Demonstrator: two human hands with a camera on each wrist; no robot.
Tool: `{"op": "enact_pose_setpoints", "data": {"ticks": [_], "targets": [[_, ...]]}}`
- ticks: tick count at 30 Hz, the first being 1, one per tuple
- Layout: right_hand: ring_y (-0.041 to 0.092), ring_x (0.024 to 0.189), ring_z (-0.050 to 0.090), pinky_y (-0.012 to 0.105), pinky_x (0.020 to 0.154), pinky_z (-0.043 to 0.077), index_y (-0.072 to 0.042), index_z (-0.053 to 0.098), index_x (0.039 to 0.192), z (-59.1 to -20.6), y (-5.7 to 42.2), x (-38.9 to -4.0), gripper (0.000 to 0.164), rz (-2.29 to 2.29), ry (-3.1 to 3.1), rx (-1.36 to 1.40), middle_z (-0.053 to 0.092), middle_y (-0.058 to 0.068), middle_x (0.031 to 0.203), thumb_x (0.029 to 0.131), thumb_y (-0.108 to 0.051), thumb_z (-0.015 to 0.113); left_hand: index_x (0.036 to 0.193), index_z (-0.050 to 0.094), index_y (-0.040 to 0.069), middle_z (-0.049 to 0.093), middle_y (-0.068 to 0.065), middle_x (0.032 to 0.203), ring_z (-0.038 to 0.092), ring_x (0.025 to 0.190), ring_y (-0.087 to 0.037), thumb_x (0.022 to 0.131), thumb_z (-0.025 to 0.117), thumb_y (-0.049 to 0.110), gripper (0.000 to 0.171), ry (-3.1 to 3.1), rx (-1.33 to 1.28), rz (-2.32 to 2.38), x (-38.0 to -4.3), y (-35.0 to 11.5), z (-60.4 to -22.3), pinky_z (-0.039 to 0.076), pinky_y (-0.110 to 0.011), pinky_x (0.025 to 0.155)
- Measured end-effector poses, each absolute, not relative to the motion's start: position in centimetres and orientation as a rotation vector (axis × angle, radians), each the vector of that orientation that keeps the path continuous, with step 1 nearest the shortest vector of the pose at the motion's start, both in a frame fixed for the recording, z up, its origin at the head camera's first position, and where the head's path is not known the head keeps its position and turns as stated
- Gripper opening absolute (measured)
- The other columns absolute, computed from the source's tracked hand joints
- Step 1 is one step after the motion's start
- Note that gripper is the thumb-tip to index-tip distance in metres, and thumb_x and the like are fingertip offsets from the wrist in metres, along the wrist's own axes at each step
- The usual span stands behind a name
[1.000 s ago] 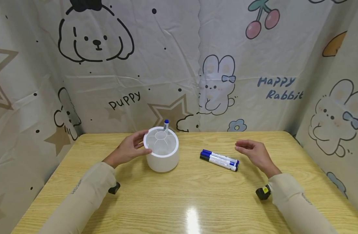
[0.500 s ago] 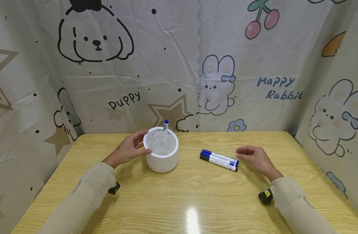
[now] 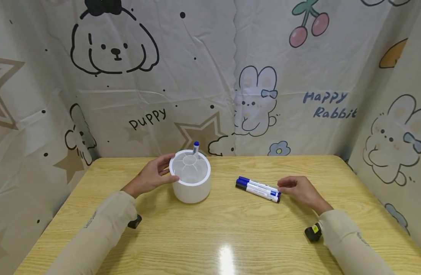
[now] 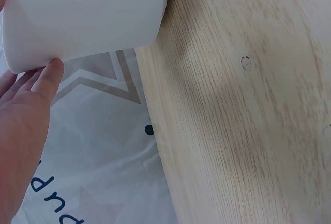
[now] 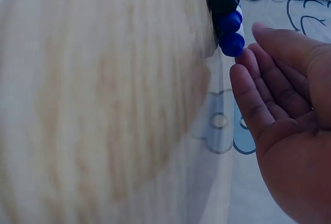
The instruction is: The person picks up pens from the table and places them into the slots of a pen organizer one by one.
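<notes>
A white round pen holder (image 3: 191,193) with a divided, translucent inside stands upright on the table. My left hand (image 3: 152,176) holds its left side, thumb at the near rim and fingers round the back. In the left wrist view, fingertips press the white wall (image 4: 88,17). One blue-capped marker (image 3: 195,147) stands in a rear compartment. Three whiteboard markers lie side by side to the right: a black one (image 3: 262,194) in front and blue ones (image 5: 230,44) behind. My right hand (image 3: 301,191) is at their right ends, thumb and fingers apart; whether a fingertip touches cannot be told.
The wooden table (image 3: 210,233) has a back edge close to a printed cloth (image 3: 196,76), which hangs behind and at both sides. A small black wrist camera (image 3: 312,232) sits below the right sleeve, another (image 3: 134,221) below the left.
My right hand has moved down and slightly closer to the markers' right ends. The left hand, the pen holder and the markers stay put.
</notes>
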State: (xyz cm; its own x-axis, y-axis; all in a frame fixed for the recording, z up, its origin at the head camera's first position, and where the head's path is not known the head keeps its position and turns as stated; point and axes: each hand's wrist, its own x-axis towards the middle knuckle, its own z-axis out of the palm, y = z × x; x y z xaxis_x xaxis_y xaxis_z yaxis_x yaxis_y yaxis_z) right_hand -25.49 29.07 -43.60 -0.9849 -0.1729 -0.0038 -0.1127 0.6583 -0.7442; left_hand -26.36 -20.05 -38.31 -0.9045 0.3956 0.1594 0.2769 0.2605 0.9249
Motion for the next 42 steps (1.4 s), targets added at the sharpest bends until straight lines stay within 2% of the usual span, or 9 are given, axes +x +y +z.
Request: {"op": "enact_pose_setpoints", "data": {"ticks": [6, 12, 20, 26, 28, 35, 42], "targets": [[0.026, 0.095, 0.068, 0.036, 0.083, 0.057, 0.005, 0.071, 0.112, -43.7, 29.0, -25.4, 0.025, -1.177, 2.801, -0.253, 0.072, 0.014, 0.104, 0.090, -0.006, 0.074, 0.149, 0.032, -0.011, 0.037, -0.030, 0.151, 0.039, 0.139, -0.042, 0.086, 0.077, -0.001, 0.078, 2.409, 0.646, 1.731, -26.2, -20.0, -38.2, 0.040, -0.041, 0.111], [0.024, 0.094, 0.067, 0.040, 0.084, 0.058, 0.004, 0.072, 0.110, -43.7, 28.8, -25.4, 0.022, -1.133, 2.797, -0.276, 0.072, 0.012, 0.103, 0.089, -0.005, 0.074, 0.149, 0.032, -0.011, 0.038, -0.030, 0.151, 0.039, 0.139, -0.041, 0.086, 0.077, 0.000, 0.078, 2.420, 0.635, 1.719, -26.1, -20.1, -38.3, 0.041, -0.041, 0.111], [0.020, 0.088, 0.064, 0.032, 0.077, 0.056, 0.002, 0.072, 0.104, -43.7, 28.9, -25.6, 0.016, -1.069, 2.819, -0.396, 0.071, 0.008, 0.096, 0.088, -0.001, 0.073, 0.148, 0.034, -0.011, 0.040, -0.029, 0.149, 0.042, 0.137, -0.041, 0.085, 0.078, -0.001, 0.077, 2.403, 0.672, 1.741, -26.2, -19.9, -38.5, 0.042, -0.042, 0.110], [0.020, 0.089, 0.065, 0.031, 0.077, 0.057, 0.005, 0.070, 0.106, -43.7, 28.9, -25.8, 0.019, -1.037, 2.818, -0.464, 0.070, 0.009, 0.098, 0.088, 0.001, 0.072, 0.148, 0.034, -0.010, 0.041, -0.028, 0.149, 0.042, 0.137, -0.041, 0.085, 0.078, 0.000, 0.077, 2.416, 0.669, 1.723, -26.2, -20.0, -38.6, 0.042, -0.041, 0.110], [0.020, 0.089, 0.064, 0.033, 0.078, 0.057, 0.004, 0.071, 0.106, -43.7, 28.9, -25.8, 0.018, -1.022, 2.820, -0.468, 0.070, 0.008, 0.098, 0.088, 0.000, 0.072, 0.148, 0.034, -0.010, 0.040, -0.029, 0.150, 0.041, 0.138, -0.041, 0.085, 0.078, 0.000, 0.077, 2.417, 0.671, 1.726, -26.2, -20.0, -38.5, 0.041, -0.041, 0.111], [0.018, 0.088, 0.063, 0.026, 0.073, 0.055, 0.003, 0.071, 0.105, -43.1, 29.0, -25.9, 0.017, -1.084, 2.801, -0.467, 0.070, 0.007, 0.096, 0.089, -0.005, 0.073, 0.148, 0.034, -0.010, 0.040, -0.029, 0.150, 0.041, 0.138, -0.041, 0.085, 0.078, -0.001, 0.077, 2.411, 0.667, 1.737, -26.1, -19.9, -38.3, 0.041, -0.041, 0.110], [0.021, 0.094, 0.065, 0.023, 0.077, 0.056, 0.005, 0.069, 0.111, -42.0, 29.1, -26.4, 0.024, -1.248, 2.803, -0.384, 0.071, 0.013, 0.104, 0.093, -0.010, 0.072, 0.148, 0.033, -0.011, 0.039, -0.029, 0.150, 0.040, 0.138, -0.041, 0.085, 0.078, -0.001, 0.078, 2.421, 0.672, 1.727, -26.1, -20.0, -38.2, 0.041, -0.042, 0.111]]}}
